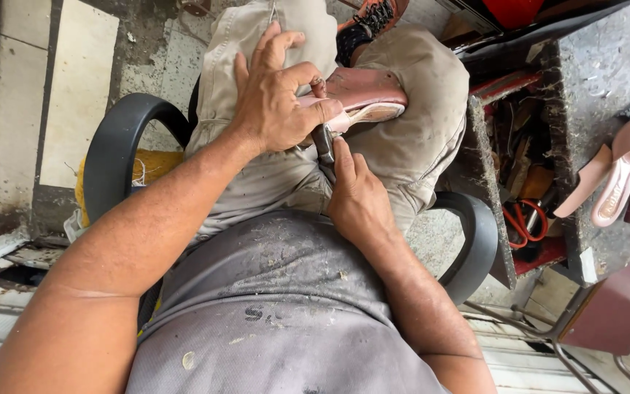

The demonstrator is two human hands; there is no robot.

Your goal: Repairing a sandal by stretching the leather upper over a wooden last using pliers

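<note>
Head view: the left hand point(278, 95) clamps a pink shoe point(362, 98) down on the person's lap, fingers wrapped over its upper. The right hand point(355, 193) grips a dark-handled knife point(324, 142), fingers closed tight, its tip at the sole's edge. The trimming looks to be midway, with the sole edge partly bare. Another pink shoe point(621, 175) lies on the table point(607, 58). An open box point(523, 182) beside the knee holds scissors point(526, 219) and tools.
</note>
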